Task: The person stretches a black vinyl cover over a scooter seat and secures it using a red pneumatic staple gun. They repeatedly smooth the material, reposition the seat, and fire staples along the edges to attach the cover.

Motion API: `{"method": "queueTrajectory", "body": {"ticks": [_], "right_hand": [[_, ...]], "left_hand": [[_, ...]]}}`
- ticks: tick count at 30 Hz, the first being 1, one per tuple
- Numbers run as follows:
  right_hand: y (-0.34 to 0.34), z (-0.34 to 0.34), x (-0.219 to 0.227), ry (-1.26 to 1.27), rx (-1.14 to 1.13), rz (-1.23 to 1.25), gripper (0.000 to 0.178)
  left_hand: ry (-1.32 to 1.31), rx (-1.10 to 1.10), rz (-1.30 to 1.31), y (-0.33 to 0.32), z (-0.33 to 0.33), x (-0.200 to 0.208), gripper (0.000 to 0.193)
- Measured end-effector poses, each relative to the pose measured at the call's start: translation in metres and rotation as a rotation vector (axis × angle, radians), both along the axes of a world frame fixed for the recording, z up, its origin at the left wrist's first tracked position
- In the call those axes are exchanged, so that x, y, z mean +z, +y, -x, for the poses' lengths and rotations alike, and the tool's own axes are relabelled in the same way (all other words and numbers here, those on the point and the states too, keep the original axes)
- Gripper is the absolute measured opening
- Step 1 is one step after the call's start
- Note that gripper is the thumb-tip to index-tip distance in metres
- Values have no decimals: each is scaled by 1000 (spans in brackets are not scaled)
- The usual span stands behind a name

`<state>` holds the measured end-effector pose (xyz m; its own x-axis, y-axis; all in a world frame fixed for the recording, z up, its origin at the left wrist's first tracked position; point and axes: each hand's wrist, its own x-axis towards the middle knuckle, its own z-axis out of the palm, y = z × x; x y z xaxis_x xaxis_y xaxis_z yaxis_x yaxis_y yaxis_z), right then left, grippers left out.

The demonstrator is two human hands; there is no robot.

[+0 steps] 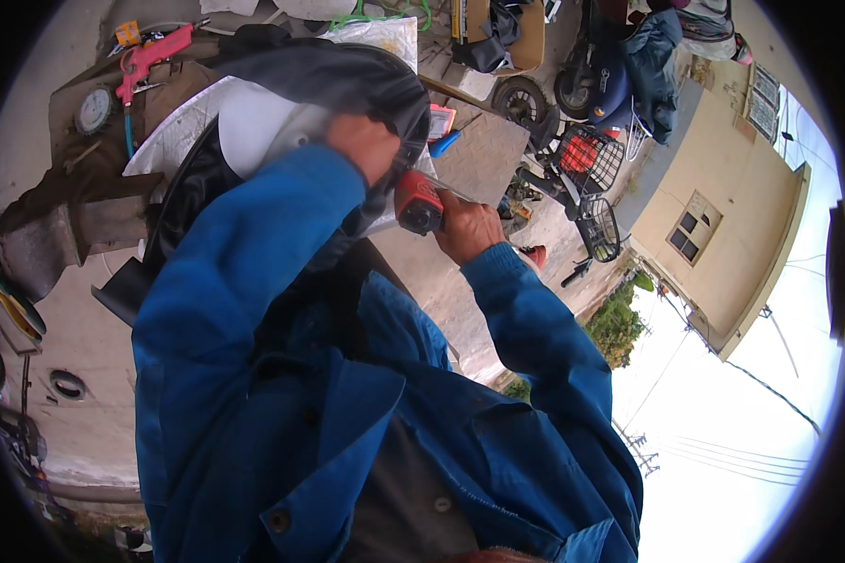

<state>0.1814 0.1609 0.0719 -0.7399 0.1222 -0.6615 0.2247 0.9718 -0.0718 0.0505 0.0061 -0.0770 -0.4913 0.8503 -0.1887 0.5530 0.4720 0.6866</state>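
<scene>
A shiny black cover sheet [371,77], like vinyl, wraps around a smooth white piece [253,131] at the upper middle. My left hand [361,145] is closed at the sheet's right part, gripping it; its fingertips are hidden and the hand is slightly blurred. To its right, my right hand [471,227] is wrapped around a red-and-black hand tool [418,203], whose blunt end points toward me. The tool lies close to the sheet's edge. Its front end is hidden, so I cannot tell its exact kind.
A pink-red spray-type gun [150,61] with a blue hose and a round dial gauge [94,111] lie at the upper left. A cardboard box [528,38] stands beyond. Scooters with a wire basket [591,159] are parked right. A tyre [67,384] lies on the left floor.
</scene>
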Motion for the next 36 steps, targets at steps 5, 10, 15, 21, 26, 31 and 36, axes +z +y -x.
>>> {"method": "queueTrajectory", "body": {"ticks": [5, 10, 15, 21, 26, 31, 36], "right_hand": [[-1, 14, -10, -130, 16, -83, 36], [-10, 20, -16, -199, -9, -123, 34], [-35, 44, -12, -296, -2, -247, 22], [-40, 54, -12, -368, -17, -273, 24], [-43, 49, -13, -374, -49, -309, 25], [-13, 5, 6, -151, -155, -148, 31], [-5, -25, 5, 10, -129, -57, 40]], "left_hand": [[-30, 12, -17, 1, 1, 2, 17], [-22, -1, -37, -1, 1, 2, 17], [-62, -57, 11, -3, 6, 8, 13], [-56, -80, 3, -4, 11, 10, 11], [-96, -50, 2, -4, 3, 3, 12], [-70, -27, -23, 1, 3, 3, 15], [-39, 28, -47, -1, 0, 0, 16]]}}
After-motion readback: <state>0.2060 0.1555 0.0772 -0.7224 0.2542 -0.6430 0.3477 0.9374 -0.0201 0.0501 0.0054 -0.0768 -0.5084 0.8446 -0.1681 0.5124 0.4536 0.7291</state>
